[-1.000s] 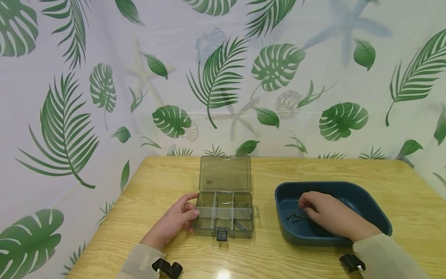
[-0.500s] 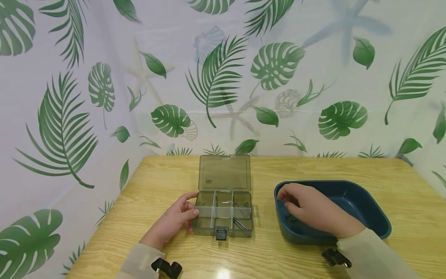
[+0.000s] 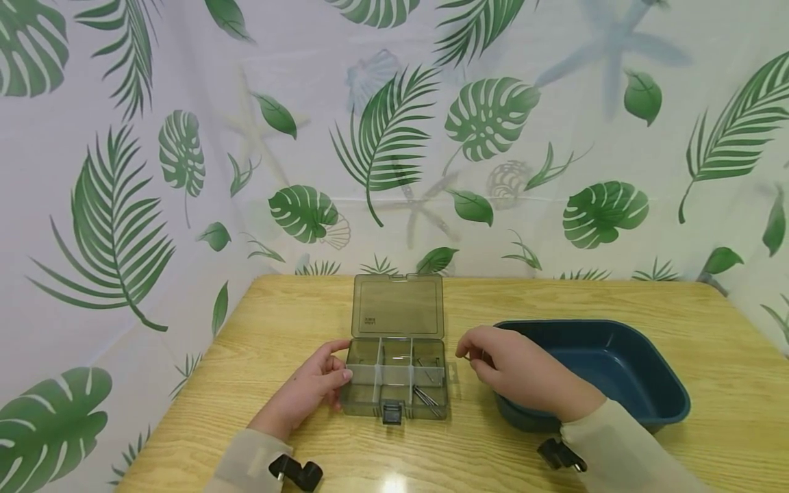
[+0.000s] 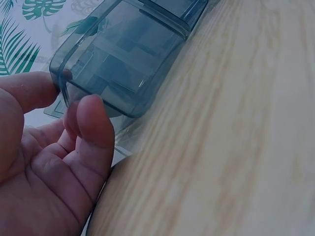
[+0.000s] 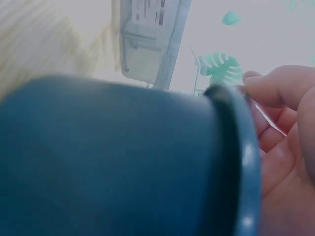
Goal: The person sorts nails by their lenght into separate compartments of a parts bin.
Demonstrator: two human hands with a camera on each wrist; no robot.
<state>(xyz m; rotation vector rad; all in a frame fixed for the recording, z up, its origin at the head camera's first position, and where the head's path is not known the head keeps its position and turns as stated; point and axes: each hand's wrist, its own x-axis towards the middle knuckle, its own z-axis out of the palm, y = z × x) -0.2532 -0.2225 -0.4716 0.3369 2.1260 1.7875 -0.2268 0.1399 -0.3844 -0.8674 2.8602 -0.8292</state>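
Organizer box [image 3: 393,394], smoky and see-through, sits on the worktop [image 3: 296,305] in front of you, a little left of the blue bin [image 3: 641,380]. Its lid [image 3: 397,305] is tipped up at the back, and the latch [image 3: 392,412] faces you. Dividers part it into six compartments, two rows of three. Slim metal fasteners [image 3: 427,397] lie slanted in the front right one, and a few thin dark pieces [image 3: 425,366] lie in the one behind it. Your left hand [image 3: 316,383] grips the box by its left end, thumb toward the front and forefinger at the back corner, as the left wrist view also shows. Your right hand [image 3: 527,373] is raised across the left end of the bin, fingertips over the gap between bin and box and touching neither. Thumb and forefinger are drawn narrow, pinching a small slim piece, too small for you to identify. You can't tell whether the palm brushes the bin's rim. Pale sleeves [image 3: 629,448] cover your forearms, with a black wrist camera [image 3: 296,472] at each cuff. Leaf-printed cloth [image 3: 530,205] hangs behind the worktop.
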